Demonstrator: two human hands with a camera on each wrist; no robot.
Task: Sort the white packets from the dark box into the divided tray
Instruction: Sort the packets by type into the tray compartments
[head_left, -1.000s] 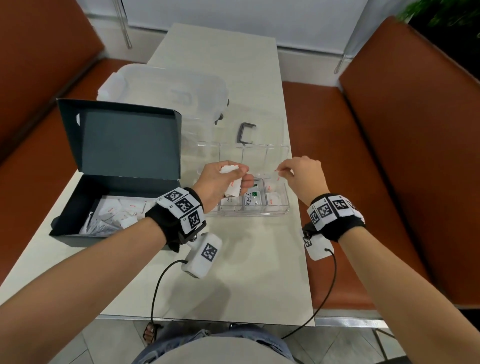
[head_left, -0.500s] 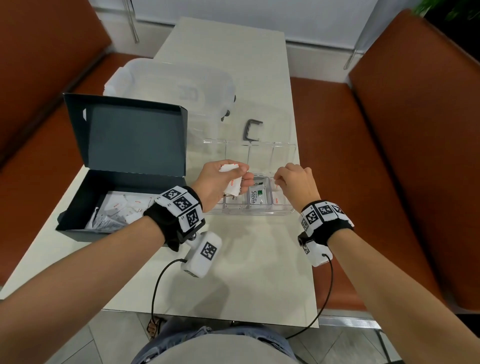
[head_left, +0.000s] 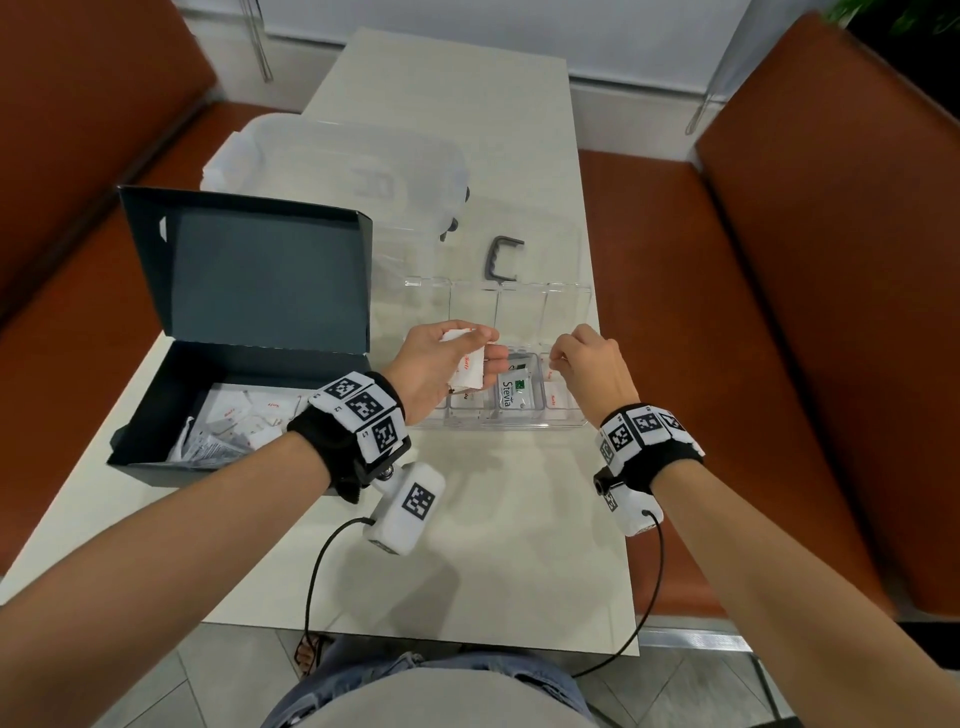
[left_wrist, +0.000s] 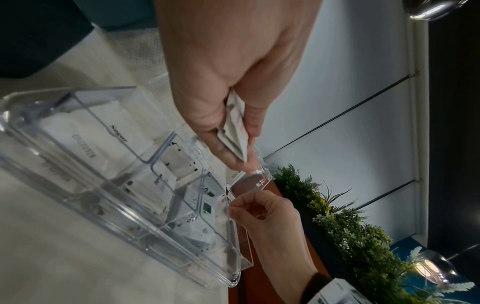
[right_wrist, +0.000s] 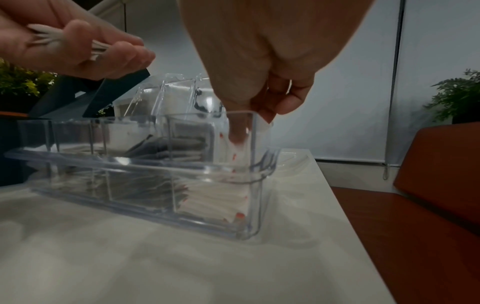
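The open dark box (head_left: 156, 415) sits at the left and holds several white packets (head_left: 244, 421). The clear divided tray (head_left: 498, 428) lies to its right, with packets in its compartments. My left hand (head_left: 485, 348) hovers over the tray's left half and grips a small bunch of white packets (head_left: 467, 366), also seen edge-on as the bunch of packets (left_wrist: 233, 127). My right hand (head_left: 558, 361) is above the rightmost compartment. In the right wrist view its fingertips (right_wrist: 239, 131) dip inside the tray's end wall (right_wrist: 255, 174), pinching a white packet with red print (right_wrist: 262, 123).
A translucent plastic bin (head_left: 337, 171) stands behind the dark box. A dark grey clip (head_left: 501, 260) lies behind the tray's raised clear lid (head_left: 498, 306). The table's right edge (head_left: 605, 415) runs close beside the tray. Brown benches (head_left: 779, 312) flank the table.
My right hand has come down and slightly left, bringing its pinched packet into the rightmost compartment. The left hand has stayed over the tray with its bunch.
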